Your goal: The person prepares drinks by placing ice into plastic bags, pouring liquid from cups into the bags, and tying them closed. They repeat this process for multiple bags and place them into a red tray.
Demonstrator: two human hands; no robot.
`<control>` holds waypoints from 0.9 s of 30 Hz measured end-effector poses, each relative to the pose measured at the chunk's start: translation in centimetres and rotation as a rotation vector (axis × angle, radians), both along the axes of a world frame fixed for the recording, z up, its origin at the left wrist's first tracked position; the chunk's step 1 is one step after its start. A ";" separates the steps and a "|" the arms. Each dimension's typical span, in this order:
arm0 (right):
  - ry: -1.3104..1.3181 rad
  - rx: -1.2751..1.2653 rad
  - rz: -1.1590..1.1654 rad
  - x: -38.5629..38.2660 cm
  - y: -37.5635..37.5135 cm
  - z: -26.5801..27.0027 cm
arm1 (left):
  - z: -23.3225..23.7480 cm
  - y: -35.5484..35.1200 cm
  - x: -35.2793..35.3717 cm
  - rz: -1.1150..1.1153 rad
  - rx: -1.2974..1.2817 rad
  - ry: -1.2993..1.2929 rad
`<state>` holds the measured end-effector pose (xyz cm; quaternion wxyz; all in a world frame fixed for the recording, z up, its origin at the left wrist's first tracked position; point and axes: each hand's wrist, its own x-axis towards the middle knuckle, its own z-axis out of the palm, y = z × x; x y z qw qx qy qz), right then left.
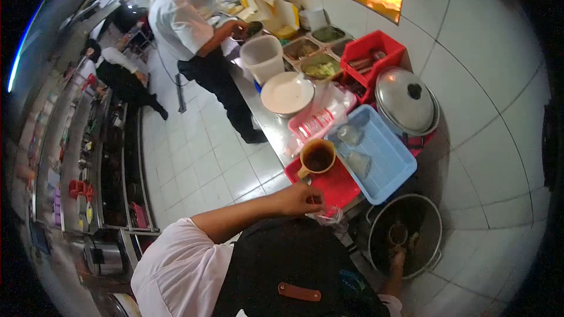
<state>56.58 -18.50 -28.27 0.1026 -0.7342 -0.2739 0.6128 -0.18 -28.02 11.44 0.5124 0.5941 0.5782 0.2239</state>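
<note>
My left hand [301,199] is closed on a clear plastic bag [331,216] just below the red tray [341,186]. On that tray stands a tan mug [317,157] of dark brown liquid, its handle toward my hand. Down in a large metal pot [433,211] at the lower right, my right hand [399,256] grips a round ladle or cup [398,234]; its exact shape is hard to make out. Dark contents fill the pot. Beside the red tray, a light blue tray [392,164] holds small clear bags [357,165].
Behind the trays are a lidded pot [403,100], a red bin [376,44], food pans [322,66], a white bowl [288,94] and a plastic tub [262,58]. A co-worker [191,41] stands at the counter; another person [120,73] is near the left shelves [59,141].
</note>
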 end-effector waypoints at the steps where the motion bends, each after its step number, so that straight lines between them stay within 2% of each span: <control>1: 0.054 0.065 -0.043 0.7 -0.7 0.4 | -0.5 0.1 -0.3 -0.028 0.036 0.012; 3: 0.181 0.471 -0.191 -0.1 -2.6 0.2 | -1.7 0.4 -0.6 -0.061 0.089 0.051; 4: -0.029 0.467 0.040 0.7 -3.5 2.5 | -0.8 0.7 -0.3 0.006 0.049 0.038; 5: 0.210 0.424 -0.109 0.8 -3.1 3.2 | -2.2 0.8 -0.7 0.083 -0.096 0.042; 6: 0.166 0.430 -0.139 -0.1 -3.2 6.1 | -3.3 1.0 -1.3 0.115 -0.078 0.071; 7: 0.126 0.434 -0.166 -1.9 -3.6 8.9 | -0.7 1.6 -0.7 0.092 -0.046 0.237; 8: 0.128 0.454 -0.167 -2.1 -4.5 10.2 | -1.2 1.6 -0.9 0.120 0.088 0.205; 9: 0.073 0.488 -0.205 -2.6 -5.2 11.7 | -1.3 1.8 -1.0 0.126 0.103 0.250; 10: 0.026 0.526 -0.224 -3.4 -5.8 13.3 | 1.3 2.4 0.1 0.119 0.086 0.294; 15: 0.111 0.596 -0.162 -9.8 -6.4 24.6 | 2.6 4.4 1.3 0.106 0.288 0.447; 18: 0.168 0.608 -0.083 -12.9 -6.5 30.1 | 0.3 4.8 2.1 0.016 0.345 0.562; 21: 0.301 0.618 0.029 -15.2 -6.2 31.9 | -2.8 4.2 2.3 0.014 0.381 0.521; 24: 0.401 0.581 0.060 -19.1 -5.9 34.4 | -3.1 2.9 1.6 0.095 0.287 0.388; 26: 0.473 0.538 0.126 -20.8 -5.4 35.1 | -2.6 2.5 1.0 0.172 0.252 0.389; 27: 0.429 0.570 0.242 -21.4 -5.0 34.9 | -2.5 2.2 0.7 0.218 0.232 0.392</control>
